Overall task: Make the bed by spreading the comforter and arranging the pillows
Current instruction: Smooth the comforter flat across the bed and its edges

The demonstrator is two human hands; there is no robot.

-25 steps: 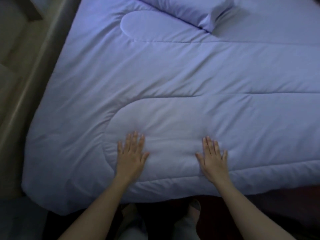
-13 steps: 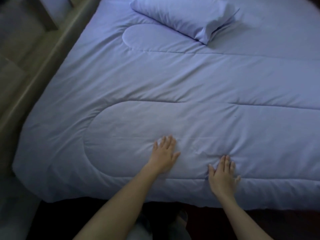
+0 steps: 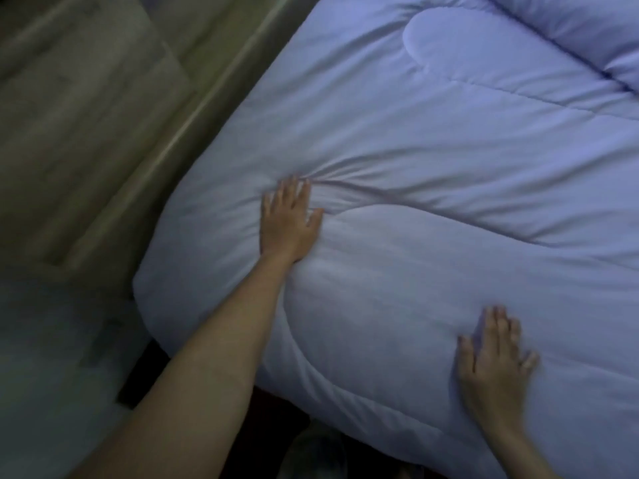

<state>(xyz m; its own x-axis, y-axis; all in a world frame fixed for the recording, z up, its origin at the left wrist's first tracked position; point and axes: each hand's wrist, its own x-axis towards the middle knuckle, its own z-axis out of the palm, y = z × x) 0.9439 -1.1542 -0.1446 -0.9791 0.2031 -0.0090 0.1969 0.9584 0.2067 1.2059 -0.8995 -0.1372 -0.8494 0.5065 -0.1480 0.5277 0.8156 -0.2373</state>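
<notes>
A pale blue quilted comforter (image 3: 449,160) covers the bed and fills most of the view. My left hand (image 3: 288,219) lies flat on it near the bed's left front corner, fingers straight, with creases bunched at the fingertips. My right hand (image 3: 494,361) presses flat on the comforter close to the front edge, fingers straight and a little blurred. A pillow (image 3: 587,25) in the same blue shows partly at the top right corner, cut off by the frame.
A beige ledge or bed frame (image 3: 193,133) runs diagonally along the bed's left side, with pale floor (image 3: 69,98) beyond it. Dark floor and my foot (image 3: 314,454) lie below the front edge.
My left hand has slid up and to the left toward the bed's corner, pushing creases ahead of it. My right hand stays flat near the front edge. The view has swung left.
</notes>
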